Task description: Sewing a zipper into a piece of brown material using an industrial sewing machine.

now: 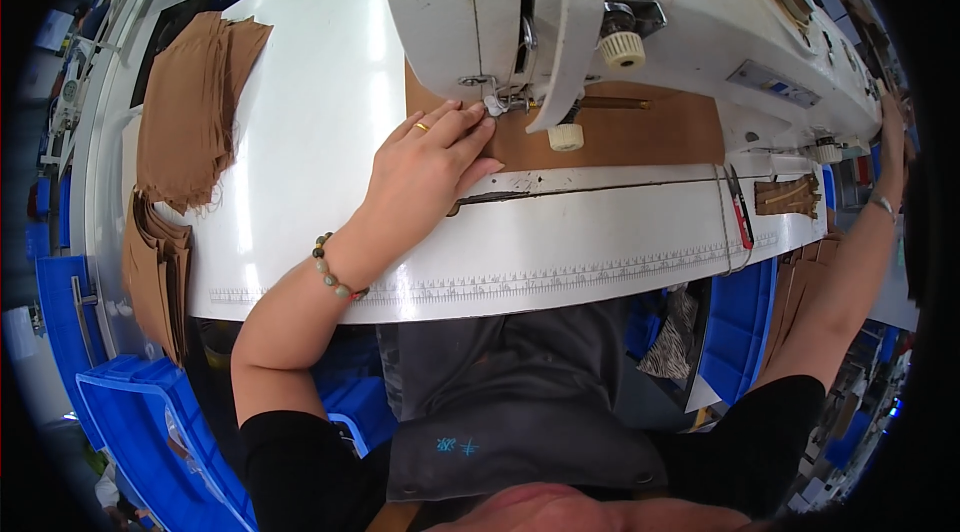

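My left hand [430, 157] reaches in beneath the head of a white sewing machine [640, 12]. Its fingertips are bunched beside the needle and presser foot [512, 104], over a flat brown piece of material [640, 137] on the machine bed. The thumb sticks out a little apart. Whatever the fingertips pinch is too small to make out. At the far right, my right hand [893, 137] is raised against the end of the machine, where the handwheel would sit. Its fingers are mostly hidden in the dim rim of the picture.
Stacked brown cloth pieces [190, 112] lie at left, with folded brown panels [158, 272] below them. Red-and-black thread snips [740, 210] and brown strips [787, 197] are at right. A ruler scale [470, 287] runs along the table's front edge. Blue bins [150, 412] stand below.
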Demonstrator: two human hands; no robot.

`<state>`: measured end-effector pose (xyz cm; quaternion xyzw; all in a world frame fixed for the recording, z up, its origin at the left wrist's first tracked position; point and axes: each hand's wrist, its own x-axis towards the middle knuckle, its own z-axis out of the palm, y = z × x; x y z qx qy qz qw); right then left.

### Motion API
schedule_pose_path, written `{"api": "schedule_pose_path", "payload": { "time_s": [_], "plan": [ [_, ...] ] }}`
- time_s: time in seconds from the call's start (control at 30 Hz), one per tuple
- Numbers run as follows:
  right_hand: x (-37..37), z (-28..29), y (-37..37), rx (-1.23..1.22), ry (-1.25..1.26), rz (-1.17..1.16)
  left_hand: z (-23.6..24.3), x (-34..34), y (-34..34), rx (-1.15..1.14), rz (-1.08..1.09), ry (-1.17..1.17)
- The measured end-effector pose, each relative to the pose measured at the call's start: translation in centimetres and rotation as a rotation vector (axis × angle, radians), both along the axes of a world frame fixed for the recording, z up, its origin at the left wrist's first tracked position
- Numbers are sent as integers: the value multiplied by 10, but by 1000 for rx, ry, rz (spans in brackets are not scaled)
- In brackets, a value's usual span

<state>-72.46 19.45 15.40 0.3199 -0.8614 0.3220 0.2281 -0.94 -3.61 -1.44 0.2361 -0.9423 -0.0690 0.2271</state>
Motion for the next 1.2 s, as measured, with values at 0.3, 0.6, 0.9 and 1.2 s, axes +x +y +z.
{"api": "schedule_pose_path", "payload": {
  "time_s": [0.3,0.6,0.9,1.2],
  "plan": [
    [43,-150,42,-859,-426,224,0,-3,-1,-30,0,-16],
    [50,-63,5,-717,-794,178,3,-1,1,-35,5,-6],
    [71,-60,5,-864,-653,92,6,-1,-1,-48,4,-17],
    [58,-115,18,-1047,-678,379,2,-2,-2,-75,10,-23]
  ]
}}
